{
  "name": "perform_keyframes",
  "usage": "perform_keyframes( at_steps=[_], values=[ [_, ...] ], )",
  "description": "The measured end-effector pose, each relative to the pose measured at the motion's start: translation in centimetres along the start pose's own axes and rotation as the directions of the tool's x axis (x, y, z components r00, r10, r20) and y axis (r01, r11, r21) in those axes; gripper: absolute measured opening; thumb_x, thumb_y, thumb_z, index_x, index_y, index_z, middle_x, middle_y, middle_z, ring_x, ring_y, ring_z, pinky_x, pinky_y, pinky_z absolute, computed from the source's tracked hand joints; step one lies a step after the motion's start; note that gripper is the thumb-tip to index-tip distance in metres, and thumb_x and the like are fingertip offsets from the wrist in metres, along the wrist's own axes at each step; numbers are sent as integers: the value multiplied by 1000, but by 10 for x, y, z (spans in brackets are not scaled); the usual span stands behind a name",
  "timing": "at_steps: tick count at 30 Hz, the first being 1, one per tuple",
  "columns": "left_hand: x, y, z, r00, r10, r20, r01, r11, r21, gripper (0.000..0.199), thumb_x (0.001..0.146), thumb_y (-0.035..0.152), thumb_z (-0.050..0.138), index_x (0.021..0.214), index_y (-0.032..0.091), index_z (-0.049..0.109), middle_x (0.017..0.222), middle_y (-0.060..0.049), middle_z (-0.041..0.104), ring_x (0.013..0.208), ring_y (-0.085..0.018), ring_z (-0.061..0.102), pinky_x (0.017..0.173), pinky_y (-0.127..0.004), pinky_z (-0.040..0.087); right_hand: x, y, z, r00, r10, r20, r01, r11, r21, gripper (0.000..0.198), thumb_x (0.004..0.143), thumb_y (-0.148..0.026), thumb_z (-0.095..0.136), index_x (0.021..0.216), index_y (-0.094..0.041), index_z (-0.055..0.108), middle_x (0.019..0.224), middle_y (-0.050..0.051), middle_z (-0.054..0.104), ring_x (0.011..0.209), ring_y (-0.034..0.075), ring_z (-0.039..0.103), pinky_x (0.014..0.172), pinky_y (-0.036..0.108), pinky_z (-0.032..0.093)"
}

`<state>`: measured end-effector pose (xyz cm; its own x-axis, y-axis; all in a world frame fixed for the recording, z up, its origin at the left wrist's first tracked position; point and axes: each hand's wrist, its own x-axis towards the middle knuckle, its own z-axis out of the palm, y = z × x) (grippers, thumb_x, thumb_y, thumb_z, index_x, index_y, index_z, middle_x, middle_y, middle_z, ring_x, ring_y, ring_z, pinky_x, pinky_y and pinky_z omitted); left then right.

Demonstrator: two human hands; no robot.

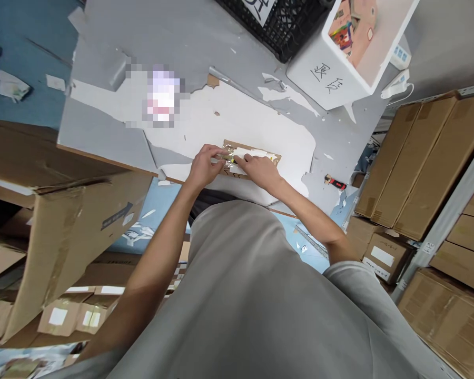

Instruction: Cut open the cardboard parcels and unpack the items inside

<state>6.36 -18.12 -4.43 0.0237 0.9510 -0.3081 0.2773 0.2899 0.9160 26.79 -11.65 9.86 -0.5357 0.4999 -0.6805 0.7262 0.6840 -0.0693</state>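
A small, flat cardboard box (pixel 243 175) lies on the white sheet near the table's front edge. Shiny clear tape (pixel 228 149) covers its left end, and a white label shows on its top. My left hand (pixel 204 166) is at that taped end, thumb and fingers closed in a pinch around it. From the right, my right hand (pixel 263 171) rests over the box top, its fingers bent and pressed on the label. Between the two hands shows a small yellow and dark bit, too small to name. My fingers partly hide the box top.
A red and black utility knife (pixel 335 182) lies to the right on the table. At the back stand a black plastic crate (pixel 276 31) and a white bin (pixel 332 76) with items inside. A large open carton (pixel 75 226) is on the left; stacked cartons (pixel 414 168) fill the right shelf.
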Motion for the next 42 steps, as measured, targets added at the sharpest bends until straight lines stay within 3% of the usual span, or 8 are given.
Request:
perform_keyframes(
  at_steps=[13, 18, 22, 27, 31, 34, 38, 42],
  values=[
    [-1, 9, -1, 999, 15, -51, -12, 998, 66, 37, 94, 36, 75, 125, 21, 87, 139, -14, 75, 105, -24, 78, 85, -35, 68, -91, 62, 22, 951, 276, 143, -273, 961, -37, 55, 115, -1, 39, 161, -13, 65, 141, 26, 78, 124, 34, 79, 90, 40, 53],
    [1, 9, 3, 996, 27, -82, -20, 996, 81, 36, 91, 39, 76, 120, 19, 85, 137, -15, 77, 102, -24, 78, 83, -33, 68, -101, 94, 52, 965, 261, 38, -262, 965, 18, 52, 119, -8, 41, 161, -21, 68, 139, 20, 79, 125, 33, 78, 85, 36, 48],
    [0, 5, -6, 993, -12, -116, 20, 998, 68, 36, 88, 38, 75, 118, 19, 84, 138, -15, 79, 102, -24, 79, 87, -35, 69, -108, 111, 95, 968, 185, -168, -119, 933, 339, 43, 127, -36, 45, 159, -28, 71, 137, 12, 84, 119, 29, 80, 87, 33, 52],
    [3, -9, -33, 971, -111, -209, 123, 991, 43, 35, 86, 38, 77, 116, 19, 81, 126, -13, 83, 92, -22, 76, 75, -31, 64, -87, 74, 163, 776, 463, -428, 58, 623, 780, 51, 124, -55, 41, 144, -19, 71, 134, 16, 84, 112, 25, 79, 97, 35, 59],
    [7, -21, -49, 944, -147, -294, 165, 986, 36, 34, 84, 38, 77, 114, 20, 77, 128, -14, 82, 99, -24, 77, 76, -30, 63, -40, 41, 188, 639, 730, -245, 177, 170, 969, 58, 112, -78, 48, 126, -24, 65, 104, 4, 80, 75, 17, 71, 75, 31, 60],
    [8, -27, -55, 935, -155, -318, 177, 983, 42, 34, 83, 35, 74, 114, 19, 75, 125, -13, 83, 104, -25, 75, 80, -30, 62, -15, 28, 182, 664, 740, -112, 263, -91, 960, 60, 98, -85, 66, 111, -27, 62, 89, -5, 70, 62, 13, 63, 63, 27, 56],
    [7, -31, -52, 939, -121, -323, 151, 986, 69, 28, 83, 29, 71, 110, 20, 74, 116, -11, 82, 107, -25, 75, 89, -32, 62, -12, 16, 157, 719, 682, -131, 352, -195, 915, 58, 89, -80, 83, 106, -28, 62, 79, -9, 63, 61, 13, 63, 60, 26, 56],
    [4, -35, -24, 941, -172, -291, 192, 980, 41, 30, 80, 21, 72, 109, 23, 66, 106, -7, 77, 104, -24, 75, 93, -35, 61, -35, 16, 132, 690, 709, -146, 294, -90, 951, 55, 87, -75, 86, 106, -28, 64, 82, -8, 63, 62, 13, 59, 62, 27, 54]
  ],
)
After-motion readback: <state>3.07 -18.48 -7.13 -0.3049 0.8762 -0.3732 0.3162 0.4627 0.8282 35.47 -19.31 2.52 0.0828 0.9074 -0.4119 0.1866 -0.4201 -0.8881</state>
